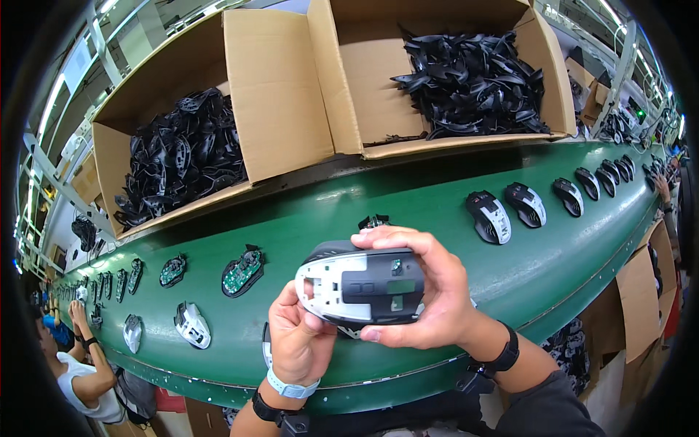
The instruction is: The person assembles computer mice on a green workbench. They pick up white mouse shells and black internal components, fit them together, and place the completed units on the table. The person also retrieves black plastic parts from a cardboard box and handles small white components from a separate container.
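Left hand (pixel 300 339): fingers closed on the pale end of the mouse assembly (pixel 357 287).
Right hand (pixel 440 291): fingers gripping its dark end.
Mouse assembly: between both hands, above the green worktop (pixel 328 222).
Handling: I would hold the side edges, keeping fingers off the small exposed boards (pixel 397 267).
Beyond: circuit board (pixel 242 273), then cardboard boxes (pixel 280 95) of black parts (pixel 477 87).

**Electronics factory, assembly line**

We are on a production line. Part-built computer mice (pixel 489 217) sit in a row along the green worktop (pixel 575 247); circuit boards (pixel 242 272) line its left stretch. Cardboard cartons (pixel 280 95) at the far side, heaped with black plastic shells (pixel 473 87). Strip light (pixel 51 104) overhead. Along it we see a person (pixel 91 379) far left, another's hand (pixel 662 189) far right.
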The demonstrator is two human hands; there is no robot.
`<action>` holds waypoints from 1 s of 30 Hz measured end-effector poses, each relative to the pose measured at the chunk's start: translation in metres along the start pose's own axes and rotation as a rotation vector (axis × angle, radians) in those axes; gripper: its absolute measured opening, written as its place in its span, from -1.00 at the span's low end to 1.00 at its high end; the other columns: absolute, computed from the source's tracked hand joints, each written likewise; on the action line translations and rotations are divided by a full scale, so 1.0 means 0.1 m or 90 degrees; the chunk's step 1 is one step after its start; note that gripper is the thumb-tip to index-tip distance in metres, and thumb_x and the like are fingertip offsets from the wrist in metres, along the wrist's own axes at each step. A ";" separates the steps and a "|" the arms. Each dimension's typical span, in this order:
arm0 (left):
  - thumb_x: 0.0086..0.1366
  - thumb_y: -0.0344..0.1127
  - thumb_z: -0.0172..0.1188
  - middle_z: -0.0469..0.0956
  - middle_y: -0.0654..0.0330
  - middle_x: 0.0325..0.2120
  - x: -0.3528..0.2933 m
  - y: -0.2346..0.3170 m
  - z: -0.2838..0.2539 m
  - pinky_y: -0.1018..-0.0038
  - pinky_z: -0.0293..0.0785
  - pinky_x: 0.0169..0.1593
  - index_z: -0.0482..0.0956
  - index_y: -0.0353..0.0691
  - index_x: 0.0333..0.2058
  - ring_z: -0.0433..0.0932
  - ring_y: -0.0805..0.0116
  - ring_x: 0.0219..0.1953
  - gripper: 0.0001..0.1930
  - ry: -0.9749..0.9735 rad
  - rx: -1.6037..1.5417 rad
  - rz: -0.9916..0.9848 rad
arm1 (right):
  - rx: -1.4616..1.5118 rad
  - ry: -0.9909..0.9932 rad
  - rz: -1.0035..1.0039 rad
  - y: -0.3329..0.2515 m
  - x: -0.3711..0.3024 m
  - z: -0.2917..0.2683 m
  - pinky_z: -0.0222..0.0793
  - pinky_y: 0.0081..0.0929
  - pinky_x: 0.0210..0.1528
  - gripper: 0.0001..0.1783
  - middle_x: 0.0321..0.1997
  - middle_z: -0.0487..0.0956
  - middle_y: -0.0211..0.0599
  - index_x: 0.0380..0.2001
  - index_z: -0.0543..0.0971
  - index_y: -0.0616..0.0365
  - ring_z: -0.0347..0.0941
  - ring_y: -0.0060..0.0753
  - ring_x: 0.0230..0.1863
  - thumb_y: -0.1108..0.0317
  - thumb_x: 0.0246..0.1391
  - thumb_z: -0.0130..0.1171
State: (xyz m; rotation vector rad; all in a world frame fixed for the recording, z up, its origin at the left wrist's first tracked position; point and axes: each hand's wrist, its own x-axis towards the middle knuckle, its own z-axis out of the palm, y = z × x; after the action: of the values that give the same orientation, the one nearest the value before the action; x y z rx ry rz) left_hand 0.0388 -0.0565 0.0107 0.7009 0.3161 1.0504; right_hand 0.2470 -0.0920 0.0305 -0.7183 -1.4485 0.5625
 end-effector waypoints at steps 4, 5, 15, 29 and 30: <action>0.23 -0.30 0.53 0.63 0.11 0.04 -0.04 0.01 -0.01 0.25 0.60 0.19 0.47 -0.23 -0.04 0.65 0.24 0.08 -0.56 0.031 -0.002 -0.023 | -0.134 0.008 -0.043 -0.14 0.02 0.00 0.54 -0.25 0.28 -0.17 0.14 0.69 -0.01 0.09 0.60 0.26 0.64 -0.13 0.21 0.18 -0.28 0.75; 0.23 -0.29 0.53 0.63 0.11 0.04 -0.04 0.00 0.00 0.25 0.61 0.19 0.48 -0.23 -0.03 0.65 0.24 0.08 -0.55 0.019 -0.005 -0.027 | -0.129 0.003 -0.034 -0.15 0.01 -0.03 0.54 -0.25 0.28 -0.17 0.14 0.69 0.00 0.09 0.60 0.25 0.64 -0.13 0.21 0.18 -0.28 0.74; 0.12 -0.73 0.44 0.66 0.06 -0.09 -0.05 -0.10 -0.02 0.29 0.66 0.03 0.43 -0.27 -0.22 0.71 0.25 -0.08 -0.62 0.037 0.378 0.292 | 0.174 -0.013 0.284 -0.16 0.07 0.00 0.31 -0.04 0.42 0.17 0.63 0.02 -0.03 0.56 -0.05 0.10 0.12 0.00 0.57 0.33 0.10 0.55; 0.12 -0.46 0.37 0.59 0.11 -0.37 -0.10 -0.35 -0.03 0.23 0.55 -0.01 0.62 -0.28 -0.30 0.61 0.09 -0.19 -0.84 -0.338 0.916 0.429 | -0.624 -0.008 0.175 0.39 0.18 -0.05 0.38 -0.14 0.36 -0.54 0.27 0.53 0.24 0.17 0.55 0.33 0.48 0.25 0.27 0.35 0.25 0.17; 0.11 -0.45 0.37 0.58 0.12 -0.38 -0.10 -0.35 -0.04 0.24 0.55 -0.01 0.62 -0.28 -0.31 0.61 0.10 -0.20 -0.84 -0.339 0.907 0.438 | -0.661 -0.037 0.178 0.47 0.18 -0.01 0.38 -0.11 0.36 -0.53 0.27 0.53 0.24 0.17 0.55 0.33 0.49 0.25 0.27 0.33 0.25 0.17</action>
State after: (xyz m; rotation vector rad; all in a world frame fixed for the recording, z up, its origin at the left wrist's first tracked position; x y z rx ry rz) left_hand 0.0554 -0.0746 -0.0161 2.4504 0.3332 1.1128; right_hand 0.2527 -0.0474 0.0079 -1.7418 -1.6720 -0.0172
